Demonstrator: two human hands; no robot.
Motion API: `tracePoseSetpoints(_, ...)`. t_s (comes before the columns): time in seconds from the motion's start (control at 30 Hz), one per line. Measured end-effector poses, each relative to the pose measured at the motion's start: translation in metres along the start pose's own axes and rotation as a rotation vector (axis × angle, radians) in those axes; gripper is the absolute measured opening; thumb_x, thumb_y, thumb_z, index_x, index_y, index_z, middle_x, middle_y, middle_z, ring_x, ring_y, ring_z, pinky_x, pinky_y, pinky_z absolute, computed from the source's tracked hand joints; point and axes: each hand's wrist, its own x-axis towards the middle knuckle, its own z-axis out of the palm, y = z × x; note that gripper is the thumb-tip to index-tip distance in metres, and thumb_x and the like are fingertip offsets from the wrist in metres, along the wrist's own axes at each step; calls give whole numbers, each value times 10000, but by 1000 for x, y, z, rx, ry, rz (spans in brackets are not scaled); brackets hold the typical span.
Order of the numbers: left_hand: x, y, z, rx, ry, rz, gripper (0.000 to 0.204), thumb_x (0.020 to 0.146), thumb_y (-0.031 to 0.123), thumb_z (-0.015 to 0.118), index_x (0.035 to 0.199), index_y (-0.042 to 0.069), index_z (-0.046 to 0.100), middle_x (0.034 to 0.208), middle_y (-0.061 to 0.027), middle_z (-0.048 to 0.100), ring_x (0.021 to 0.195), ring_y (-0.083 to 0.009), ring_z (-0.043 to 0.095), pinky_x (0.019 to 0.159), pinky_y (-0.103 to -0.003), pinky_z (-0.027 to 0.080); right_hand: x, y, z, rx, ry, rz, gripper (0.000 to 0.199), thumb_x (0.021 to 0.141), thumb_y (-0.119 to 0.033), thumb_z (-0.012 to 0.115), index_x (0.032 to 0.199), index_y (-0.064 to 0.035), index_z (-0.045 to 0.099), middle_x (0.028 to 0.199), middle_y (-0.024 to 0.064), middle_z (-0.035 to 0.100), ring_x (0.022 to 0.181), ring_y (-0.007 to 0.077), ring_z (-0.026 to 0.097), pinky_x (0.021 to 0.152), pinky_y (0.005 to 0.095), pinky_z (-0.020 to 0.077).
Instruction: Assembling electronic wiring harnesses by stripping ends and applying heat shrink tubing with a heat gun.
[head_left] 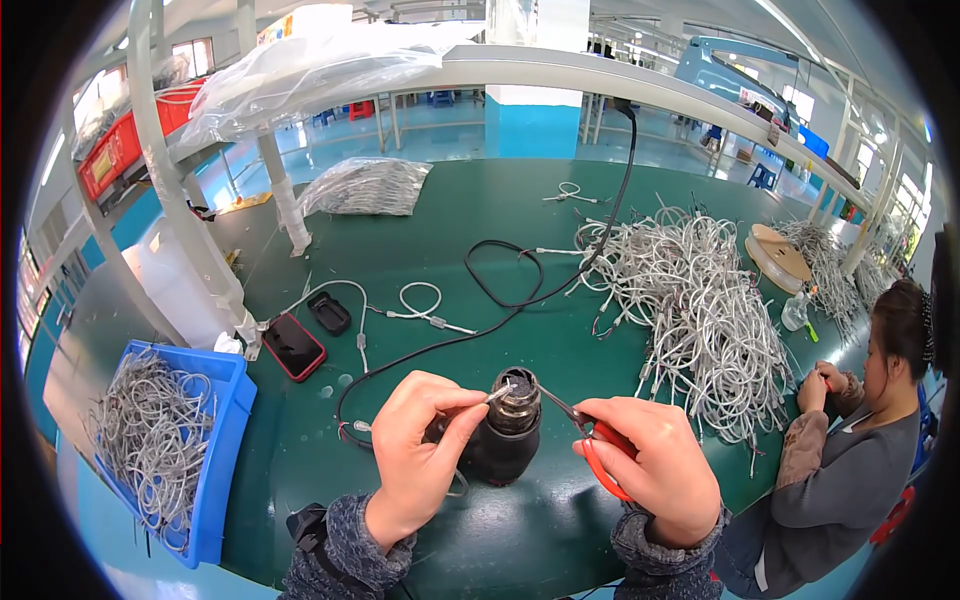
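A black heat gun [500, 452] stands upright on the green table, its metal nozzle facing up. Beside that nozzle, my left hand [428, 440] is closed in a pinch on the thin pale end of a cable [497, 392], which reaches over the nozzle's opening. The rest of that cable is mostly hidden behind the hand and heat gun. My right hand [660, 465] grips red-handled pliers [606, 472], their slim dark jaws pointing at the nozzle's right rim. Whether the jaws touch the cable is too small to tell.
A blue bin [235, 440] of grey cables stands at left, near a red-edged phone [293, 347]. A large cable pile [690, 320] and a spool [778, 258] lie at right. A black cord [420, 345] crosses the table. A co-worker [850, 470] sits at right.
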Motion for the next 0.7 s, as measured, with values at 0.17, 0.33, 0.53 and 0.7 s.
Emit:
tracePoseSetpoints(0.17,0,0,0,-7,-4,-3,145,752,-51,700,882,5,668,795,-68,579,660,-119,550,551,-222,450,0,-1,0,-17,-5,1,255,749,-25,670,992,30,617,796,157,640,688,302,635,624,326,500)
tracePoseSetpoints(0.33,-1,5,-2,-56,-9,-116,165,788,-48,672,945,3,675,814,-56,563,647,-94,545,522,-203,438,2,-2,0,-4,-29,9,256,753,-8,655,1003,28,614,825,158,639,672,299,630,619,331,497)
tracePoseSetpoints(0.53,-1,9,-6,-212,-70,-207,158,840,-55,611,988,-22,656,850,-51,530,608,-69,539,475,-180,437,4,-4,7,78,-9,4,303,743,48,606,1045,30,598,862,153,630,691,268,633,637,328,503)
tracePoseSetpoints(0.7,-2,13,-9,-287,-59,-211,131,854,-81,565,963,-51,631,861,-69,513,572,-85,544,457,-190,455,6,-5,15,93,-31,-23,344,734,77,579,1074,30,591,859,146,621,715,244,623,658,320,505)
